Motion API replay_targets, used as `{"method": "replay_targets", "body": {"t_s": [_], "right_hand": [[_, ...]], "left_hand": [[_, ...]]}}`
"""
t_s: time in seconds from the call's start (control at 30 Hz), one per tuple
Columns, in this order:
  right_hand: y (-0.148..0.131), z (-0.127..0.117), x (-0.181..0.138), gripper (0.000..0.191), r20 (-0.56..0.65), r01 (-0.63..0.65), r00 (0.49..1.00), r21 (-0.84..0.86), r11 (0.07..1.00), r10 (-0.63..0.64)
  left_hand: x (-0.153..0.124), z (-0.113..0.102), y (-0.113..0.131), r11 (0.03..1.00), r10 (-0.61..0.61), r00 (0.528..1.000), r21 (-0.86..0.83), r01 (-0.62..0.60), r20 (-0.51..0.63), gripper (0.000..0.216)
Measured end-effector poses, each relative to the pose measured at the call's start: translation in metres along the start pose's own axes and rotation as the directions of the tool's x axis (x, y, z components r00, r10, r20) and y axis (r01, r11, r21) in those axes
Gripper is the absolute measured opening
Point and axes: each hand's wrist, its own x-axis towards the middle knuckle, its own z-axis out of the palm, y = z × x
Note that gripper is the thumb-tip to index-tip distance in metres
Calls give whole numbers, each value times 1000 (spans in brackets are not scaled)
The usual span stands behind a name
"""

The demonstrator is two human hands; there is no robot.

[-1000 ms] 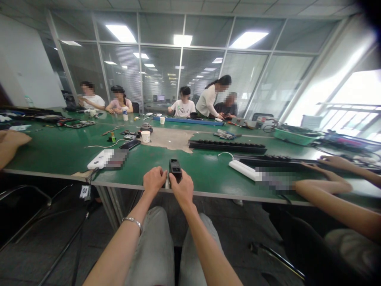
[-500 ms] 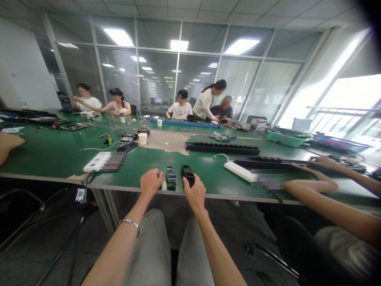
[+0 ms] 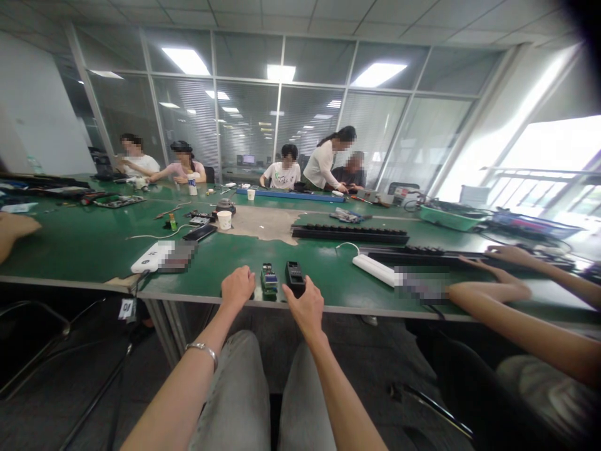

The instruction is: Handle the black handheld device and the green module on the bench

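Observation:
Two small parts lie side by side at the near edge of the green table: a green circuit board piece and a black cover. My left hand rests curled on the table edge just left of the circuit board; what its fingers hold, if anything, is hidden. My right hand lies just behind the black cover with fingers apart, its fingertips close to the cover. A metal bracelet circles my left wrist.
A white power strip and long black strips lie to the right, where a neighbour's arms reach over the table. Another white strip, a phone and a paper cup are at left. Several people sit far across.
A second ago both hands held the black unit together. It has come apart into the circuit board and the black cover; my right hand moved the cover right, set it down and let go.

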Motion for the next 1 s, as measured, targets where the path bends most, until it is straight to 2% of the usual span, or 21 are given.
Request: {"method": "replay_targets", "body": {"t_s": [0.13,0.27,0.37,0.57,0.63,0.73,0.83,1.0], "right_hand": [[0,-2,1,76,-20,17,1000,23,1000,-16],[-1,-7,1,57,3,32,999,68,997,-33],[-3,-11,1,47,24,29,999,97,995,-31],[-28,-31,13,45,70,-159,987,236,959,146],[-42,-37,18,44,55,-128,992,297,946,117],[-62,-39,21,39,97,-88,994,331,939,59],[-72,-32,19,35,139,-89,989,292,952,49],[-78,-19,18,37,144,-26,990,196,980,-2]], "left_hand": [[-3,1,0,1000,-14,999,-27,13,-39,28],[-10,3,0,997,-47,988,-65,37,-146,30],[-13,3,0,997,-46,983,-72,33,-179,31],[-16,-1,3,997,-52,982,-64,41,-182,33],[-17,-3,5,997,-61,983,-60,52,-171,36],[-18,-5,7,996,-72,985,-53,65,-158,39],[-17,-4,6,997,-74,985,-43,68,-153,40],[-14,1,3,998,-63,984,-40,58,-165,41]]}}
